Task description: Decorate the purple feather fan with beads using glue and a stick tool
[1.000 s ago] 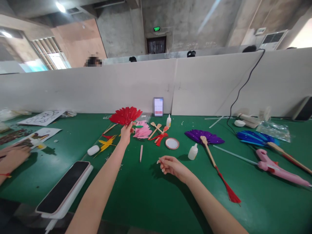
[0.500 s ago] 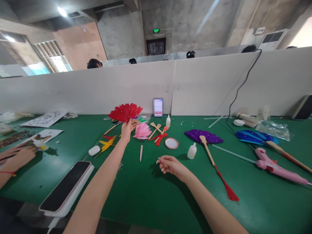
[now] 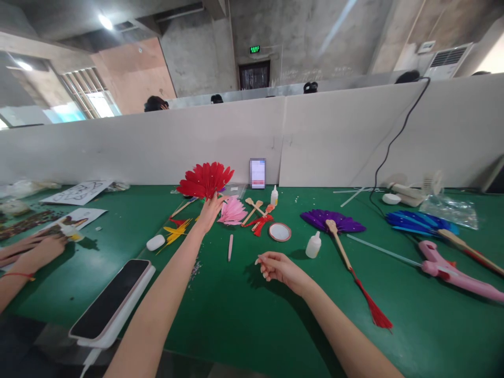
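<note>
My left hand (image 3: pixel 210 212) is reached out across the table and closed at the base of a red feather fan (image 3: pixel 207 181), which it holds up with the feathers spread. A pink feather fan (image 3: pixel 233 211) lies just right of that hand. Over the table's middle, my right hand (image 3: pixel 277 268) hovers with its fingers curled in toward the thumb; I see nothing in them. Close to it are a white squeeze bottle (image 3: pixel 314 245), a round shallow dish (image 3: pixel 280 232) with a reddish rim and a slim pink stick (image 3: pixel 230 248).
A purple fan (image 3: pixel 333 220), a blue fan (image 3: pixel 421 223) and a pink glue gun (image 3: pixel 452 273) lie to the right. Wooden handles (image 3: pixel 255 209), yellow feathers (image 3: pixel 176 233) and a phone (image 3: pixel 112 299) lie nearer the left. Another person's hands (image 3: pixel 39 252) work at far left.
The red fan has risen slightly and its feathers face me more. My right hand stays nearly still. The whole view has shifted a little.
</note>
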{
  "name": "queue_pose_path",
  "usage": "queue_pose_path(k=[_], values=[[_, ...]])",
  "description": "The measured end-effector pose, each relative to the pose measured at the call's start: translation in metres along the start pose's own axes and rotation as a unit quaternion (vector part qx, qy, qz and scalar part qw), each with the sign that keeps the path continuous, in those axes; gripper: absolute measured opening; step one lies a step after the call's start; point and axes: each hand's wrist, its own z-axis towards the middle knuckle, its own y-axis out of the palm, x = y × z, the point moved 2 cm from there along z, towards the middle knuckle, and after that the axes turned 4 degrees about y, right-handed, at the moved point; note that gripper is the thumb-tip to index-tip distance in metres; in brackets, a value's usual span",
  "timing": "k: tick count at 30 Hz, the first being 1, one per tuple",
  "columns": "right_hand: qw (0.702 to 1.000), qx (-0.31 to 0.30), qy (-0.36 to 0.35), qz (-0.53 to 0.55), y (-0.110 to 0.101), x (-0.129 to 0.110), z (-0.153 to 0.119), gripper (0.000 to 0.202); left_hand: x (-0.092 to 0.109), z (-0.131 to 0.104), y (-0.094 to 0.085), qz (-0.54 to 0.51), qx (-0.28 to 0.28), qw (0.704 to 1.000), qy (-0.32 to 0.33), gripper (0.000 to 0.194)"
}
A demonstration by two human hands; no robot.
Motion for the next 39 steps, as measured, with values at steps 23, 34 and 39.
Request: queue_pose_path(k=[23, 34, 39], values=[[1.000, 0.000, -0.004, -0.010, 0.001, 0.000, 0.001, 0.036, -0.030, -0.028, 0.012, 0.146, -0.067, 0.982, -0.105, 0.044], [0.991, 0.087, -0.104, -0.014, 0.004, -0.011, -0.002, 0.052, -0.002, -0.101, 0.065, 0.123, -0.152, 0.976, -0.095, 0.040], [0.971, 0.163, -0.173, -0.016, -0.005, -0.020, -0.006, 0.047, -0.005, -0.156, 0.086, 0.178, -0.303, 0.922, -0.165, 0.038]])
